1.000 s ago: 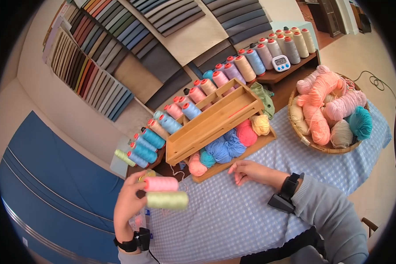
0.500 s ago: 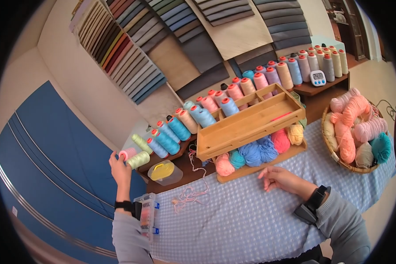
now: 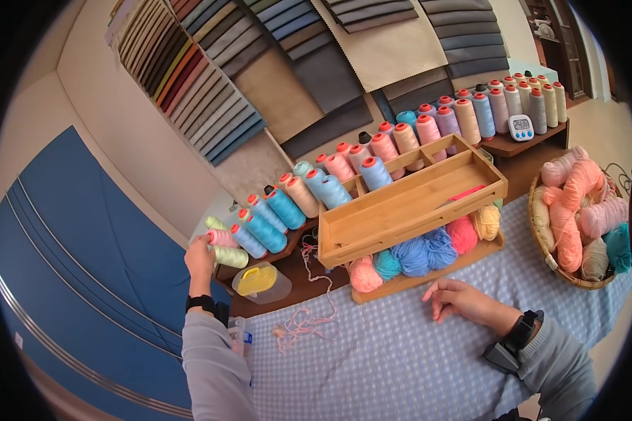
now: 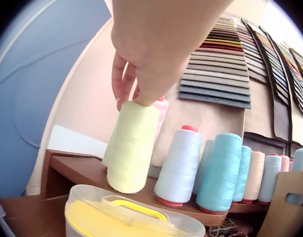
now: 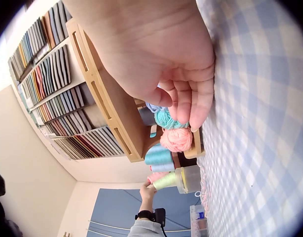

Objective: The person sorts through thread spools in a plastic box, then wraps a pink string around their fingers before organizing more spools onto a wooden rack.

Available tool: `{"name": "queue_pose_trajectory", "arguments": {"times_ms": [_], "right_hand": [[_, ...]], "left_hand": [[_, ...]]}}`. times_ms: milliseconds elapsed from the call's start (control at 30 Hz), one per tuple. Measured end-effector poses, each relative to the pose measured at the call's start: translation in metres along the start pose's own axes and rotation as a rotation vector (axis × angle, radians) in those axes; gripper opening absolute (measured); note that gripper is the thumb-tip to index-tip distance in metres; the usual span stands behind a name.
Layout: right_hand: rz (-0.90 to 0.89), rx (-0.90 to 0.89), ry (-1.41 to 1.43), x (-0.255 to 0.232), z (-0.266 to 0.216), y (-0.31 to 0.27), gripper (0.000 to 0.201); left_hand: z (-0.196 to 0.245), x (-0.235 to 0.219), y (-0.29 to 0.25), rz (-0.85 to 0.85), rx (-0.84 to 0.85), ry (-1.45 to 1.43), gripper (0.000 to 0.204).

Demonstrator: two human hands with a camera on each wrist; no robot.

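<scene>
My left hand is at the left end of the dark shelf, gripping the tops of a pale green thread cone and a pink thread cone. The thumb lies at the green cone's top in the left wrist view, and the pink cone is mostly hidden behind it. Another pale green cone is just beyond them. Beside them stands a row of blue cones. My right hand rests on the checked tablecloth with loosely curled fingers and holds nothing. It is in front of the wooden rack.
A clear tub with a yellow lid sits just below the shelf end. Tangled pink yarn lies on the cloth. A wicker basket of yarn skeins is at the right. A white timer stands before the far cones.
My left hand has carried the pink and pale green cones from over the cloth away to the shelf's left end. The right hand keeps its loose pose. The head view has swung left.
</scene>
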State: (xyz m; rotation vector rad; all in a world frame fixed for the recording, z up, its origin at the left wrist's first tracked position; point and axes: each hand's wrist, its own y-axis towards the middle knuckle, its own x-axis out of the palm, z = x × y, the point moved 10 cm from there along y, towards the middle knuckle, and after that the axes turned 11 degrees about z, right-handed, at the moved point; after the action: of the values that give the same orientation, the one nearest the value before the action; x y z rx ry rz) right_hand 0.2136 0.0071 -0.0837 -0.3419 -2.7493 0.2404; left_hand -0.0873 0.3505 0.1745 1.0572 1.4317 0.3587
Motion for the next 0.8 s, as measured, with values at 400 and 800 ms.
{"name": "queue_pose_trajectory", "arguments": {"times_ms": [400,800], "right_hand": [[0.035,0.049,0.023,0.000,-0.002,-0.002,0.016],[0.032,0.057,0.023,0.000,-0.002,-0.002,0.018]], "left_hand": [[0.007,0.061,0.046,-0.405,0.160,-0.066,0.032],[0.003,0.066,0.053,-0.335,0.087,-0.114,0.028]]}}
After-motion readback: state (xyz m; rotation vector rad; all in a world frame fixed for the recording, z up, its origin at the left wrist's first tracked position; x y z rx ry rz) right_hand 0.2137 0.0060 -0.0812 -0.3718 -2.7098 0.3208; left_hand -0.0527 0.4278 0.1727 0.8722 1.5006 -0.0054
